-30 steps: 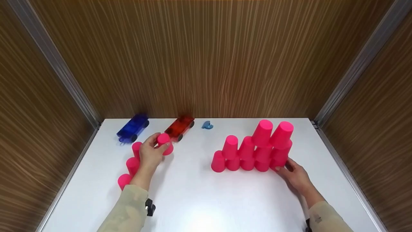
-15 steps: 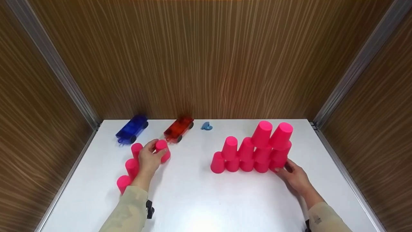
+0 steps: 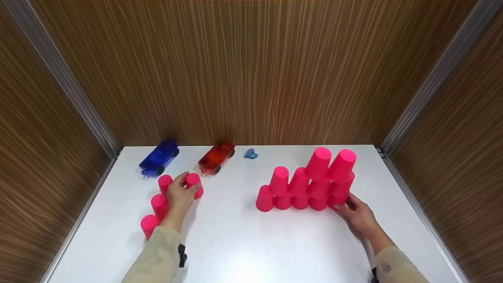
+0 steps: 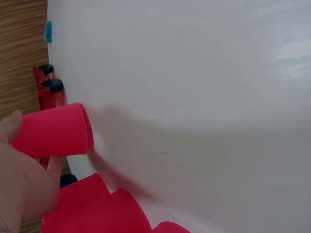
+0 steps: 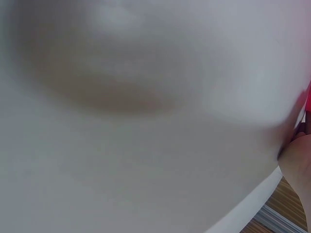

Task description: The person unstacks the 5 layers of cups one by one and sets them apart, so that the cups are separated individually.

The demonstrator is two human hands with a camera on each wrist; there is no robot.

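Observation:
In the head view, my left hand (image 3: 180, 198) grips an upside-down pink cup (image 3: 195, 189) between thumb and fingers. The left wrist view shows that held cup (image 4: 56, 130) from the side; whether its rim touches the table I cannot tell. Just left of the hand, several pink cups stand in a slanting row, the nearest cup (image 3: 149, 225) partly behind my forearm. On the right, pink cups form a stepped stack (image 3: 300, 190) with two cups on top. Low at the stack's right end, my right hand (image 3: 363, 216) holds the bottom corner cup (image 3: 336, 202), thumb in front and fingers partly hidden.
A blue toy car (image 3: 160, 157) and a red toy car (image 3: 217, 157) are at the back left of the white table (image 3: 251, 239). Beside them lies a small blue piece (image 3: 251, 153). Wood-patterned walls (image 3: 251, 78) enclose the back and sides.
My left hand has brought its cup slightly left and nearer to me, away from the red car. The right hand and the stack stay as they were.

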